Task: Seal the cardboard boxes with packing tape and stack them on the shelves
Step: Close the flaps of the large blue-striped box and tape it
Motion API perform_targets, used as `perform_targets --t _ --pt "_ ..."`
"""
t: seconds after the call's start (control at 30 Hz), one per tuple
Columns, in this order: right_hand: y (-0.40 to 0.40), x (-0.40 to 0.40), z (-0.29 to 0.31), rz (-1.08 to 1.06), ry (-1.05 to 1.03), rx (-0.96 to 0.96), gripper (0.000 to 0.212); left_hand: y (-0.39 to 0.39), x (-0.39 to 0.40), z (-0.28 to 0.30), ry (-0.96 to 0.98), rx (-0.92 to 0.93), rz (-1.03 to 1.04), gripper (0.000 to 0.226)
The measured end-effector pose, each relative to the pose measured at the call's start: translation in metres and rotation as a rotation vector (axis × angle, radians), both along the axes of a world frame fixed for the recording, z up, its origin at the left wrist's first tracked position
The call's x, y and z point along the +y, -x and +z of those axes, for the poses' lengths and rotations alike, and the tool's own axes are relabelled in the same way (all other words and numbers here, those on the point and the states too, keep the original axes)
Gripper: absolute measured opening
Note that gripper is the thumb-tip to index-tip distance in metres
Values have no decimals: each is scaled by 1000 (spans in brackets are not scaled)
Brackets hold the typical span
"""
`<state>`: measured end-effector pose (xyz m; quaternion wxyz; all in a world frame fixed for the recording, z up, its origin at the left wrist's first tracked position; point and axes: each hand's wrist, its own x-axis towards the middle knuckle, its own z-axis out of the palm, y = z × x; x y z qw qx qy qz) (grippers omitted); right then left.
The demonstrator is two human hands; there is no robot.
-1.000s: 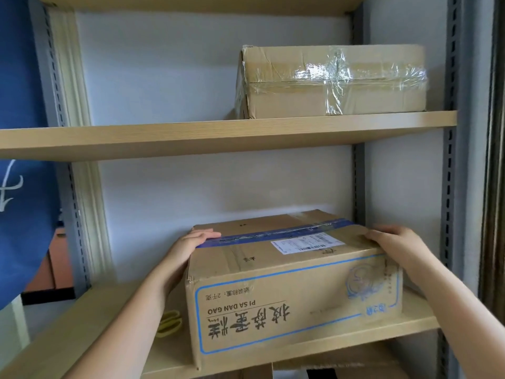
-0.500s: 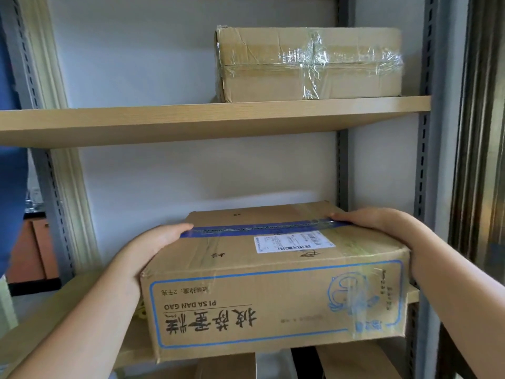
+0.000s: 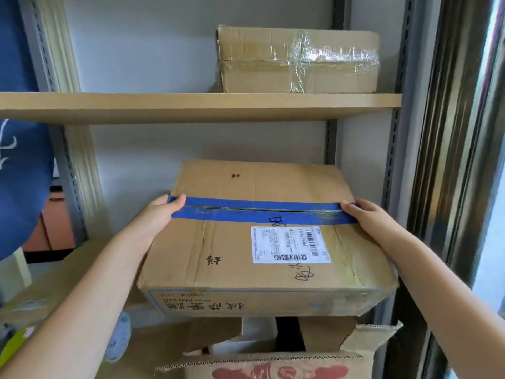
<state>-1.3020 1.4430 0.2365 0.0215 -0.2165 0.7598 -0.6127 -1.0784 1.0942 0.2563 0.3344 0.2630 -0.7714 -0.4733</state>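
Blue tape seals our cardboard box; left hand at nine o'clock, right hand at three grip its sides, fingers curled over the top, below the upper shelf.

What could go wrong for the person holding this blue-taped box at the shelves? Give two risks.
The box is held only at its two ends by the left hand and right hand, so it might slip. An open carton sits below, so a dropped box would probably land on it.
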Motion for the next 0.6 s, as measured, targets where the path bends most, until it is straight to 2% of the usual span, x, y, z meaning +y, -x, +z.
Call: perform_targets --t 0.07,0.23,0.33,0.5,0.6 --pt "-20 17 -17 3 42 -13 9 -23 19 -15 -18 37 -3 22" --pt "-81 66 -59 0 55 -93 7 -95 68 -71 -63 46 5 21" --pt "-116 92 -78 26 34 -99 13 -141 105 -92 -98 61 26 21" --pt "-172 127 -97 84 12 -118 12 -215 153 -117 -117 73 99 19" --pt "-186 141 -115 139 -13 -113 11 -255 176 -138 -195 63 152 16"
